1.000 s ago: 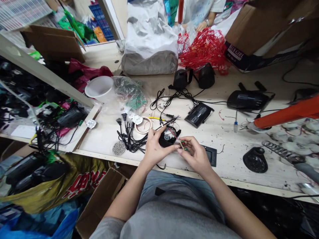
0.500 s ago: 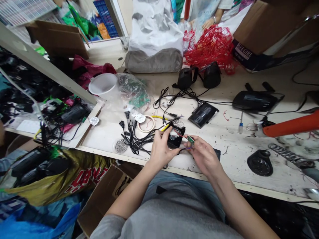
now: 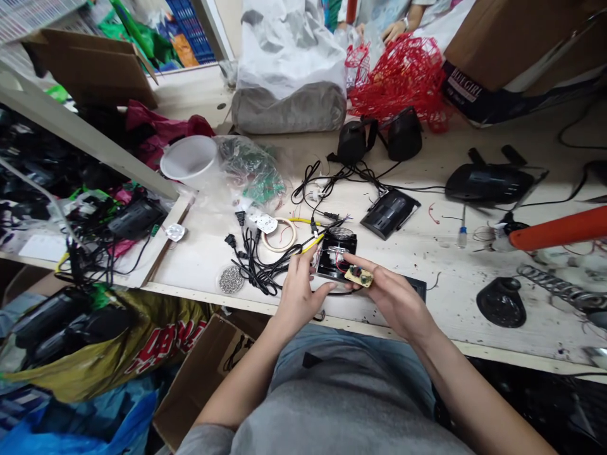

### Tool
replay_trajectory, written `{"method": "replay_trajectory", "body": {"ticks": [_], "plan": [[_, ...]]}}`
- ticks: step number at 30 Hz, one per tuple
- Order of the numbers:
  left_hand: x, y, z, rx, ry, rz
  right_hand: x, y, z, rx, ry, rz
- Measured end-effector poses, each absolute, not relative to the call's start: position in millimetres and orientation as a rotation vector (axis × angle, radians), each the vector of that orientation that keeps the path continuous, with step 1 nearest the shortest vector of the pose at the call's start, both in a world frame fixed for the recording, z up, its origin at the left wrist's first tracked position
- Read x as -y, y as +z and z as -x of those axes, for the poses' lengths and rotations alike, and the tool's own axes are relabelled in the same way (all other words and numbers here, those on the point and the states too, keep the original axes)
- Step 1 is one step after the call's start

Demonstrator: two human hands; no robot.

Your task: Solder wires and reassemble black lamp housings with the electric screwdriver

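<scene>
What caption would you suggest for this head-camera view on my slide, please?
The right hand holds a small circuit board while the left hand touches a black housing.

Red plastic netting sits behind the tabletop, which carries a white plastic bowl, a clear bag of green circuit boards, a small pile of steel beads, a black plastic housing and a coiled metal spring.

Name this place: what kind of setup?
Probably a small, cramped electronics assembly or repair workshop. The workbench holds black plastic housings, loose power cords and a plastic bag of green circuit boards, while the right hand holds a small circuit board.
</scene>
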State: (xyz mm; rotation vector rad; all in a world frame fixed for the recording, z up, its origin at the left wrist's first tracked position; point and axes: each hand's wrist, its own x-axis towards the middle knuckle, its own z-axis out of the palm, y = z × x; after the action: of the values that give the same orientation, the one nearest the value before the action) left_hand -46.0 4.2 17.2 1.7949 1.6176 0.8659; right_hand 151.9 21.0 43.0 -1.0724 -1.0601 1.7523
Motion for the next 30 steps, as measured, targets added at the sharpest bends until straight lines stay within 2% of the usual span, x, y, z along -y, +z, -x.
{"method": "replay_trajectory", "body": {"ticks": [3,7,13,19,30], "plan": [[-8,15,52,-1.554,0.85,-1.791,-27,48,-154,1.232,1.715,1.091],[-18,18,51,-1.517,0.735,-1.812,-35,46,-148,1.611,1.48,1.306],[-25,23,51,-1.494,0.693,-1.826,-39,33,-134,2.004,0.819,1.259],[-24,20,48,-1.476,0.694,-1.806,-38,25,-130,2.231,0.361,1.232],[-22,14,46,-1.464,0.684,-1.955,-44,11,-131,2.23,0.403,1.177]]}}
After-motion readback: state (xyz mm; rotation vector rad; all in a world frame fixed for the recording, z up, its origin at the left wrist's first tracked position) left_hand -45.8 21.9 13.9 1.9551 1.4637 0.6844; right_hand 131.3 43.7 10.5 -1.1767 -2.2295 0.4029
